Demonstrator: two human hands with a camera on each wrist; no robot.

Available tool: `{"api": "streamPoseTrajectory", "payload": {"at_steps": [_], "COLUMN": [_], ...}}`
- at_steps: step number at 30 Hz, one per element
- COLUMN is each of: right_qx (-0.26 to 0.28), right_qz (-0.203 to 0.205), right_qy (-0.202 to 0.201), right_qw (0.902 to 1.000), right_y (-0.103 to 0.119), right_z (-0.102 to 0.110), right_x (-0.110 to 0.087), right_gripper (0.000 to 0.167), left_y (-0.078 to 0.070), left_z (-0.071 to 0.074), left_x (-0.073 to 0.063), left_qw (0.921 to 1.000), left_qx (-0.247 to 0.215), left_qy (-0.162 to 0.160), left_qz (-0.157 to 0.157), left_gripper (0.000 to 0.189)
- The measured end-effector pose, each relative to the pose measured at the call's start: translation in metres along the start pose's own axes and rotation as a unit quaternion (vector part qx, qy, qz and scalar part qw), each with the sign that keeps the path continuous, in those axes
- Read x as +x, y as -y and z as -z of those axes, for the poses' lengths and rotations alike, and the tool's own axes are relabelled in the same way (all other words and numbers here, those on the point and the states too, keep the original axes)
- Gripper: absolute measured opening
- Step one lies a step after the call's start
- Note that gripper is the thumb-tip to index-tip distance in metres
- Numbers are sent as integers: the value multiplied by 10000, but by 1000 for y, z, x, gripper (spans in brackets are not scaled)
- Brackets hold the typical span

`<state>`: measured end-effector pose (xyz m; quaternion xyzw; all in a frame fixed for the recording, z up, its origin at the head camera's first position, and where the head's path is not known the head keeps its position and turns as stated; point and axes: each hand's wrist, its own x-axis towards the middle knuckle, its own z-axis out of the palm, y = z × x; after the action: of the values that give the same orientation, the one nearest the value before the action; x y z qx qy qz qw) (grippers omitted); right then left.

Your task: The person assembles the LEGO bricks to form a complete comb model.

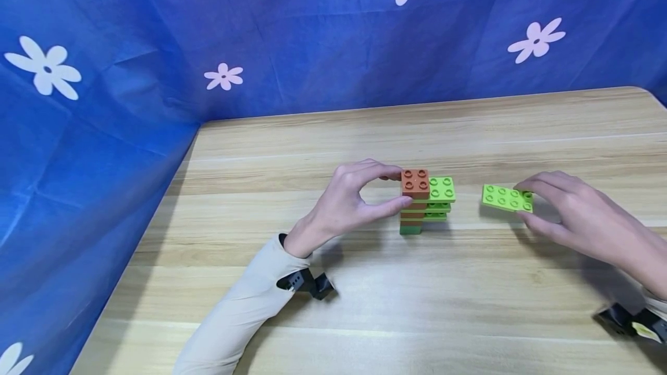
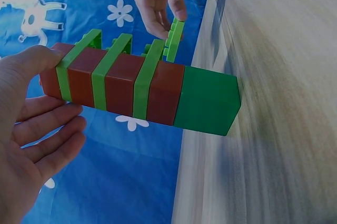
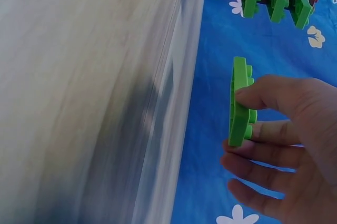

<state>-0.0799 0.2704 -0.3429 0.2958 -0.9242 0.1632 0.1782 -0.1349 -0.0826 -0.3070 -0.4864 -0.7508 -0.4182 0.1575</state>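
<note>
A toy building-brick tower stands upright on the table, with a dark green brick at its bottom. Above that, reddish-brown bricks alternate with three lime green plates, which jut out to the right in the head view. My left hand grips the tower near the top brown brick, thumb on the near side and fingers on the far side. To the right of the tower, my right hand pinches a separate lime studded plate by its right end. That plate is held above the table, studs up, apart from the tower.
The pale wood table runs back to a blue cloth with white flowers, which also hangs along the left side. Small black devices are strapped at both wrists.
</note>
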Motion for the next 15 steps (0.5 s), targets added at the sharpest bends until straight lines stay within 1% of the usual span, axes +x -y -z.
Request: {"api": "streamPoseTrajectory", "payload": {"at_steps": [8, 15], "right_qx": [24, 25], "right_qz": [-22, -62], "right_qy": [-43, -43], "right_qw": [10000, 10000], "right_y": [3, 5], "right_z": [0, 0], "right_x": [4, 5], "right_gripper": [44, 44], "left_y": [-1, 0], "left_z": [1, 0], "left_x": [0, 0], "left_qw": [10000, 10000], "left_qx": [11, 3], "left_qy": [2, -11], "left_qz": [23, -24], "left_gripper": [35, 35]}}
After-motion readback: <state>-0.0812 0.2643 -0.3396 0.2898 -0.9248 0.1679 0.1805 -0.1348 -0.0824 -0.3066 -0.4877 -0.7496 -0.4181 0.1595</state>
